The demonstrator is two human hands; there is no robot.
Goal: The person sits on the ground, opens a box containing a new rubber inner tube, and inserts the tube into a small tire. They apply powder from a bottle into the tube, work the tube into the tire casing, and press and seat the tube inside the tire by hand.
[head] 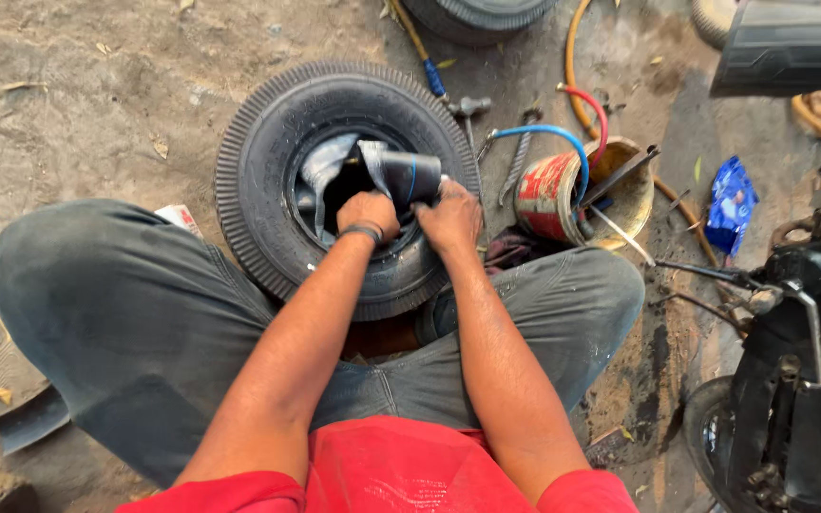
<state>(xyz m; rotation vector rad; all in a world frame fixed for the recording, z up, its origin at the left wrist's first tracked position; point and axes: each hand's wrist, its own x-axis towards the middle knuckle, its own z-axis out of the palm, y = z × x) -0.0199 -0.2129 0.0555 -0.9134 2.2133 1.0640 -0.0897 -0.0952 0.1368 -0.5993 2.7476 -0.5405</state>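
Note:
A black ribbed tyre (268, 161) lies flat on the dirt between my knees. Out of its middle hole sticks a black rubber inner tube (401, 176) with a thin blue line, partly folded. My left hand (368, 214), with a dark band on the wrist, grips the tube at the hole's near edge. My right hand (450, 217) holds the same tube just to the right, over the tyre's inner rim. The lower part of the tube is hidden inside the tyre.
A red and cream tin can (553, 195) with tools and blue and red hoses stands right of the tyre. A hammer (470, 107) lies behind it. A blue packet (731, 204) and a motorcycle (800, 361) are on the right; another tyre (477, 14) lies at the top.

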